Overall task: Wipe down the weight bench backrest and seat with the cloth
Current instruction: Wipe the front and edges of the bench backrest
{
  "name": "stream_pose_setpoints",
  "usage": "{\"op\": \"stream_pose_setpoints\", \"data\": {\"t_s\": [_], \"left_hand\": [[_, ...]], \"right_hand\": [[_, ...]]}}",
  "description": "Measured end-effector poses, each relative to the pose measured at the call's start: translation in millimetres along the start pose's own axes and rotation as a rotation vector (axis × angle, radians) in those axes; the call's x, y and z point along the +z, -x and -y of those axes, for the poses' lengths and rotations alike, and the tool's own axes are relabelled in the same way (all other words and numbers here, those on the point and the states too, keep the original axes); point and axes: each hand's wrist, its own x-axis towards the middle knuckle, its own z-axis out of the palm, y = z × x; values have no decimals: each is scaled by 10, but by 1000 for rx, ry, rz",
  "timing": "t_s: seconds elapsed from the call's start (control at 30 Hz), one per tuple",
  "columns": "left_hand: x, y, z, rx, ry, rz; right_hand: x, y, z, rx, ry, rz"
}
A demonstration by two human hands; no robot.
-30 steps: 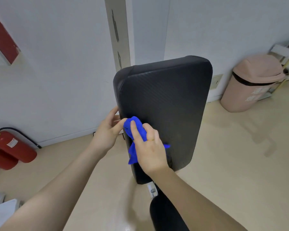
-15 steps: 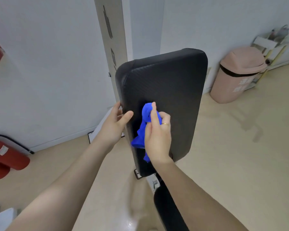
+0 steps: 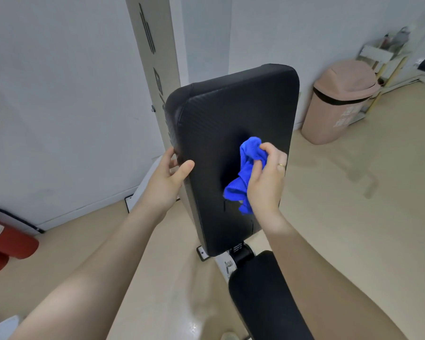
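The black padded backrest (image 3: 231, 114) stands nearly upright in the middle of the view. Below it, at the lower right, is the black seat pad (image 3: 263, 298), partly hidden by my right forearm. My right hand (image 3: 268, 180) is shut on a crumpled blue cloth (image 3: 245, 173) and presses it against the right half of the backrest's face. My left hand (image 3: 167, 177) grips the backrest's left edge, thumb on the front, fingers behind it.
A grey upright post (image 3: 155, 57) rises behind the backrest against the white wall. A pink lidded bin (image 3: 339, 101) stands at the right, with a rack (image 3: 383, 57) beyond it. Red fire extinguishers (image 3: 8, 244) lie at the left. The floor is beige.
My right hand has carried the cloth from the backrest's left edge across to its right half. My left hand has kept its hold on the left edge.
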Motion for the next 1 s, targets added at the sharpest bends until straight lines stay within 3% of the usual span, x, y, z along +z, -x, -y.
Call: {"op": "stream_pose_setpoints", "data": {"t_s": [0.1,0.27,0.37,0.43,0.67,0.77,0.87,0.93,1.0], "left_hand": [[-32,-23,35,10,-14,0],[-21,-64,87,17,-48,-38],[-4,-69,104,32,-51,-47],[12,-46,94,46,-15,-47],[129,60,122,-6,23,-122],[180,100,244,16,-13,-90],[173,67,281,16,-14,-73],[160,52,292,34,2,-57],[137,59,303,33,13,-36]], "right_hand": [[147,145,9,-103,51,97],[460,840,35,-381,158,401],[470,833,-4,-367,41,452],[358,651,-26,-323,-27,400],[-91,-552,-375,76,-24,-60],[-59,-516,-393,26,57,-76],[92,-113,-293,-204,96,124],[178,162,-233,-295,144,339],[211,292,-194,-378,275,443]]}}
